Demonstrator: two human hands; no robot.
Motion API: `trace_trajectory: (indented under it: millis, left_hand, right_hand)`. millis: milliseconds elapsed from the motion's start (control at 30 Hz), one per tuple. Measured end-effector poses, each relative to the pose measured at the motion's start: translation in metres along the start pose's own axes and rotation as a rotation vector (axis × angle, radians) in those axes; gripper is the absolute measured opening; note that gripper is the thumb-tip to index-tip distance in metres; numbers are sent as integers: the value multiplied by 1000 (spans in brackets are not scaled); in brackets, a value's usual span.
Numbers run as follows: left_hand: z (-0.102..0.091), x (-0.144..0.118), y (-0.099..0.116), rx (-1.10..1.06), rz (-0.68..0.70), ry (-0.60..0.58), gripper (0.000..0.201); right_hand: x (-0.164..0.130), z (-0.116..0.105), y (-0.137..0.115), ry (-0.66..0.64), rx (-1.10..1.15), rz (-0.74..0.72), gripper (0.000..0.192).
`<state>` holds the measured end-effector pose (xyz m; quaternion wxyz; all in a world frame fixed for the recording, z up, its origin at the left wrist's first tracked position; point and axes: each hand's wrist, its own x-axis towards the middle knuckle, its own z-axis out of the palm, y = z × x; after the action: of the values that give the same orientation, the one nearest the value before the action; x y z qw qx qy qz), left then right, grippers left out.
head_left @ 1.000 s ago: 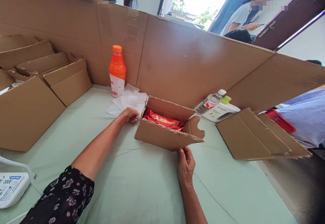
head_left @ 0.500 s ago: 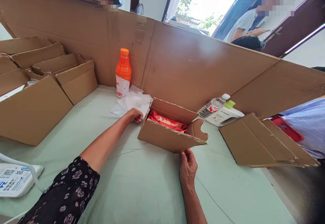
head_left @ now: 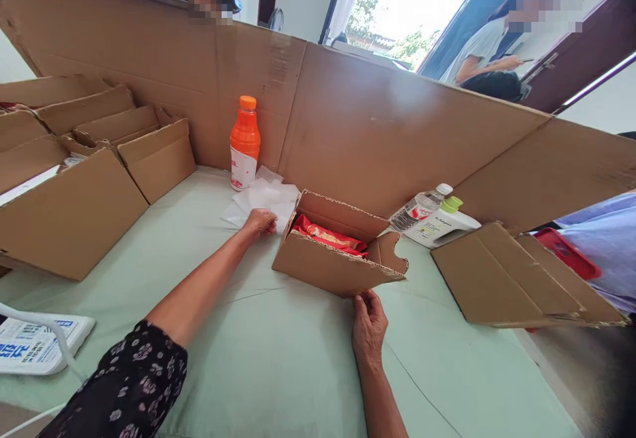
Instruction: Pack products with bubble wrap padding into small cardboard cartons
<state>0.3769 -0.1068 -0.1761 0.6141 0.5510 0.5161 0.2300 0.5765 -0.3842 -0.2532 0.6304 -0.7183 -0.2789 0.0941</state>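
An open cardboard box (head_left: 328, 267) stands in the middle of the green-covered surface, with red shiny packets (head_left: 330, 236) inside. My right hand (head_left: 369, 328) is at its lower front edge, thumb and fingers closed on the cardboard. Left of the box, my left hand (head_left: 261, 223) has its fingers curled, over the near edge of some thin white translucent sheets (head_left: 263, 198). Anything inside those fingers is hidden. A small gap lies between my left hand and the box.
An orange-capped bottle (head_left: 245, 143) stands behind the sheets. Cardboard boxes (head_left: 79, 213) are at left, above a white device (head_left: 44, 345) with a cable. A clear bottle (head_left: 422, 206), a white jug (head_left: 442, 226) and another box (head_left: 489, 279) lie at right. A cardboard wall (head_left: 358, 133) runs behind.
My left hand has drawn slightly back from the box's left side, toward the white sheets. My right hand stays at the box's lower edge. The view has shifted slightly.
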Motion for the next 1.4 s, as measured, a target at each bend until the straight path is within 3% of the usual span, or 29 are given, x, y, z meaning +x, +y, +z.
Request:
trace_trajectory:
  millis: [133,233,400,600,700,867,933,1033,1133,1267,1400]
  left_hand:
    - [-37,-49,-26,-114,106,148,29]
    - [-50,-101,-59,-208,193,230,27]
    - [-44,-182,-112,-266,148,201,27]
    - [-41,-243,-137,-262,22,117,27]
    - [-35,-259,-142,-279,-49,56,32]
    - [-19,-271,-142,-252,-144,-65,40]
    - [-13,-276,-138,-222,-166,-104,40]
    - [-7,-285,-131,-197,-172,-138,36]
    - [-6,-294,-127,-203,-144,-180,34]
    - [-8,-297,-128,-202,-155,-231,33]
    - [-7,-297,-132,-186,-179,-287,30]
  right_hand:
    - [0,2,0,-1,9,2,39]
    - [0,5,-2,2,13,-3,37]
    - [0,9,-12,4,34,-3,38]
    - [-13,-7,-34,100,42,30,32]
    - [-32,-11,-53,79,50,-2,23]
    - [-50,22,-73,-537,-21,39,28]
    - [-45,42,-75,-663,-60,29,29]
    - [-31,63,-74,-706,-97,6,31]
    - [-27,67,-72,-711,-155,-27,34]
    - [-43,64,-73,-748,-259,-64,33]
    - [-59,88,-78,-723,-387,-119,34]
